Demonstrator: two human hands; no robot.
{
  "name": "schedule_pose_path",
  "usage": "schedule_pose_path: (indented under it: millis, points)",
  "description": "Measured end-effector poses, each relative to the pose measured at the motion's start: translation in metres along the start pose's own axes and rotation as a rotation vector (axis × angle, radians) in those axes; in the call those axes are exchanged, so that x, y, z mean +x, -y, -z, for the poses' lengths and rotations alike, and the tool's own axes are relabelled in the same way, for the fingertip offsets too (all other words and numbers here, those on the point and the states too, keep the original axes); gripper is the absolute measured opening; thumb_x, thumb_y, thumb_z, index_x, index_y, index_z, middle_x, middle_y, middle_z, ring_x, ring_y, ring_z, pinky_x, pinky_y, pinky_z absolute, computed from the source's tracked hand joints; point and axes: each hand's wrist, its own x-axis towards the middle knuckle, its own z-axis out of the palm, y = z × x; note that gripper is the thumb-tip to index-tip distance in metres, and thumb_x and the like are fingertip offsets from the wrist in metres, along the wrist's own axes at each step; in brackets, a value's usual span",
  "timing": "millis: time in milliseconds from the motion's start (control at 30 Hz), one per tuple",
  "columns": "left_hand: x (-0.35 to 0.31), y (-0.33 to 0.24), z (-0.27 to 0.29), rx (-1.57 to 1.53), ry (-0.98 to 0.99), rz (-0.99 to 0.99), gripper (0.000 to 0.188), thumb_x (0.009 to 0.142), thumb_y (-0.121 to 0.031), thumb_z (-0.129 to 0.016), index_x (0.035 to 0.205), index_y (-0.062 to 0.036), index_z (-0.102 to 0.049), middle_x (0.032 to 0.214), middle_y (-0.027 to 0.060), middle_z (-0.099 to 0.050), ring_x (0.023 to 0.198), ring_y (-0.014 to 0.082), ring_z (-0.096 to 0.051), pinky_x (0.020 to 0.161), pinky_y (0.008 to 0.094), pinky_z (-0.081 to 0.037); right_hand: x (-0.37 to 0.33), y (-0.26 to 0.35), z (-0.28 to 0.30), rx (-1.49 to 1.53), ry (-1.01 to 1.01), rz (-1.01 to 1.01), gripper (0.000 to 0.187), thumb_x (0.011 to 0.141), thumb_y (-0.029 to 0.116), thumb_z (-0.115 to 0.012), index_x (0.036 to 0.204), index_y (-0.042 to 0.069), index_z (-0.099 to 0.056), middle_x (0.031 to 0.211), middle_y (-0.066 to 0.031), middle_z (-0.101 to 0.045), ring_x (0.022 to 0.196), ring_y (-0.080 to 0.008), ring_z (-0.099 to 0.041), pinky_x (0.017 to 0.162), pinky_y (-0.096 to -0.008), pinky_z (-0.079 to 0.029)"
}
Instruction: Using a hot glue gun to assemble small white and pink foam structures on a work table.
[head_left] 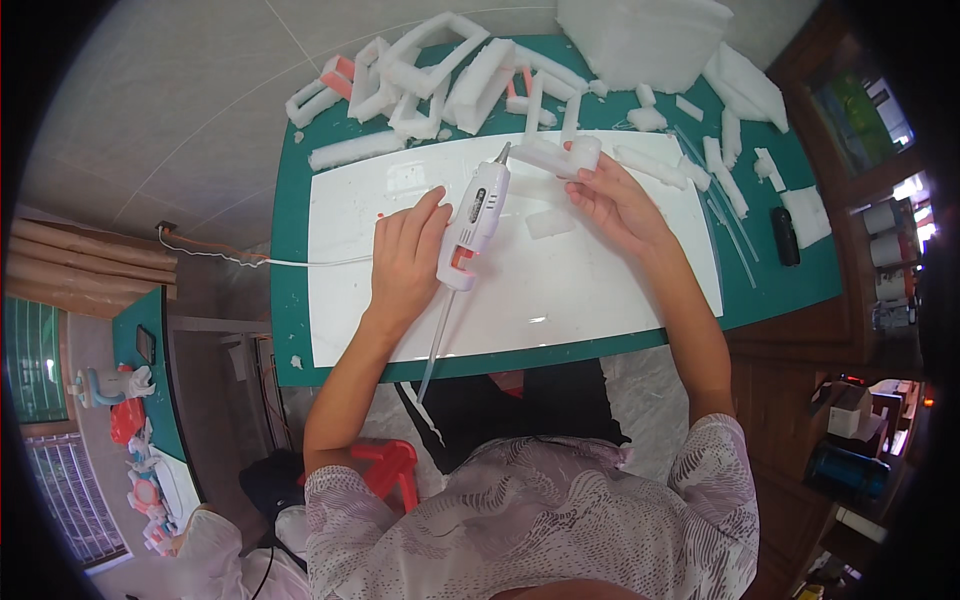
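Note:
My left hand (pixel 408 255) is closed around the handle of a white hot glue gun (pixel 480 205), its back turned up and its fingers covering the handle. A clear glue stick (pixel 437 345) sticks out of the gun's rear, past the near table edge. The gun's metal nozzle lies close to a white foam piece (pixel 545 158); whether they touch I cannot tell. My right hand (pixel 620 205) pinches that piece at its right end, by a short rounded foam block (pixel 584 152). Two thin foam strips rise behind it. A flat foam rectangle (pixel 550 223) lies below, on the white board.
The white board (pixel 350 310) rests on a green table (pixel 295 235). Foam frames and blocks (pixel 480 85) crowd the far edge. At right are foam scraps, clear glue sticks (pixel 733 240) and a black cylinder (pixel 785 237). The gun's white cord (pixel 310 263) runs left. A red stool (pixel 385 470) stands below.

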Motion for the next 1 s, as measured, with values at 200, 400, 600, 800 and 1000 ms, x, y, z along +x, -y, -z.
schedule_pose_path:
  millis: [200, 400, 600, 800, 1000]
  points:
    - [-0.0012, 0.0002, 0.0004, -0.011, 0.000, 0.007, 0.043, 0.071, -0.007, -0.067, 0.113, -0.0002, -0.058, 0.130, 0.0127, -0.057, 0.098, 0.0261, -0.058, 0.084, 0.0385, -0.042, -0.0004, 0.0000, -0.0009, 0.004, 0.013, -0.005, 0.053, 0.093, 0.005, -0.060, 0.139, -0.003, -0.033, 0.117, -0.0129, -0.055, 0.102, -0.0153, -0.059, 0.093, -0.0278, -0.051]
    - [-0.0011, 0.0003, 0.0001, -0.011, -0.007, 0.002, 0.043, 0.071, -0.006, -0.067, 0.113, -0.0001, -0.058, 0.130, 0.0132, -0.057, 0.099, 0.0263, -0.058, 0.085, 0.0384, -0.042, 0.0001, -0.0008, -0.0003, 0.019, 0.020, -0.006, 0.054, 0.093, 0.004, -0.060, 0.139, -0.003, -0.033, 0.118, -0.0132, -0.055, 0.102, -0.0155, -0.059, 0.093, -0.0273, -0.051]
    - [-0.0011, 0.0009, 0.0003, -0.004, -0.002, 0.003, 0.042, 0.072, -0.006, -0.066, 0.113, 0.0000, -0.058, 0.130, 0.0132, -0.057, 0.099, 0.0264, -0.058, 0.085, 0.0384, -0.042, 0.0009, -0.0011, 0.0010, 0.005, 0.030, -0.006, 0.054, 0.093, 0.004, -0.060, 0.140, -0.003, -0.033, 0.118, -0.0135, -0.055, 0.102, -0.0160, -0.060, 0.093, -0.0271, -0.051]
    - [-0.0004, 0.0006, 0.0014, -0.004, 0.001, -0.002, 0.041, 0.073, -0.005, -0.065, 0.112, 0.0001, -0.058, 0.129, 0.0132, -0.057, 0.098, 0.0263, -0.058, 0.085, 0.0380, -0.042, 0.0011, -0.0017, 0.0002, -0.011, -0.005, -0.006, 0.057, 0.093, 0.004, -0.060, 0.142, -0.003, -0.031, 0.117, -0.0124, -0.055, 0.101, -0.0159, -0.060, 0.092, -0.0270, -0.051]
    - [-0.0016, 0.0003, -0.0001, -0.020, 0.004, 0.009, 0.042, 0.072, -0.005, -0.067, 0.112, 0.0002, -0.058, 0.129, 0.0133, -0.057, 0.099, 0.0263, -0.058, 0.084, 0.0369, -0.042, -0.0003, -0.0016, -0.0026, -0.035, -0.018, 0.003, 0.058, 0.092, 0.005, -0.061, 0.142, -0.003, -0.031, 0.116, -0.0109, -0.055, 0.100, -0.0151, -0.060, 0.090, -0.0265, -0.051]
